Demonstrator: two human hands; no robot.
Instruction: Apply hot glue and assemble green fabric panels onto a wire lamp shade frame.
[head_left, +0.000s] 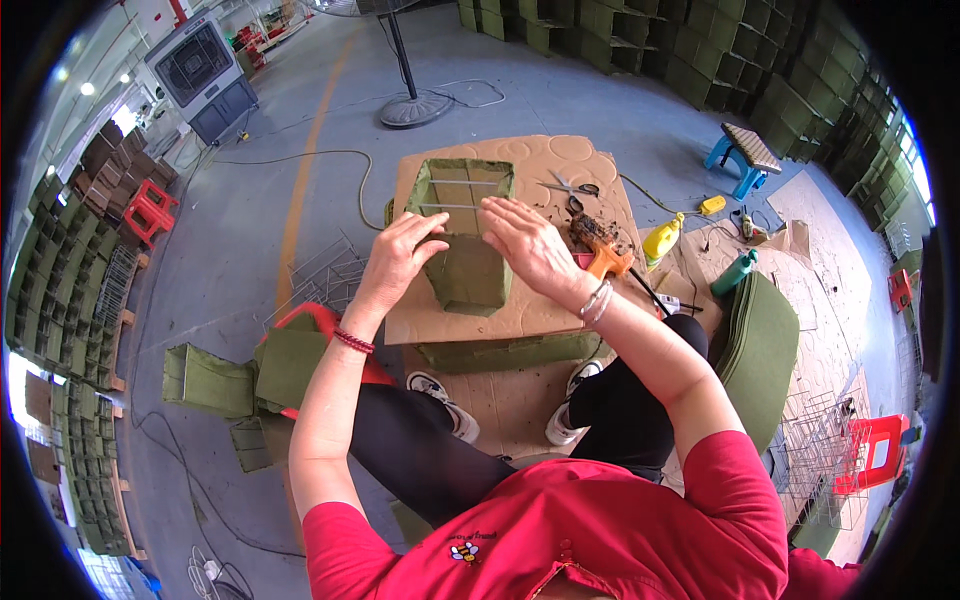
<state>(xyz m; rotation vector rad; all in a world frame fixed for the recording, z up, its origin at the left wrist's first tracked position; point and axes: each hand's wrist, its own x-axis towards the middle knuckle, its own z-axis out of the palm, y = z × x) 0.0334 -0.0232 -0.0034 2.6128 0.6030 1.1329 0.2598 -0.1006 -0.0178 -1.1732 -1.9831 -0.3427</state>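
Observation:
An open, green, felt-like box [466, 275] lies on a cardboard-covered work surface in front of me, with thin metal crossbars [462, 183] running across its far part. At its left side my left hand [398, 258] is closed on the edge, the fingers bent and the thumb below them. My right hand [537, 250] grips the opposite edge, its fingers close together and reaching over the rim. The fingertips of both hands are near the ends of the nearer crossbar. What lies under the right palm is hidden.
Right of the box lie scissors [570, 187], an orange hot glue gun [606, 260] and a yellow bottle [663, 240]. Green felt sheets [762, 350] are stacked by my right leg. Wire frames [815, 465] lie at the right. A fan base [415, 110] stands beyond the table.

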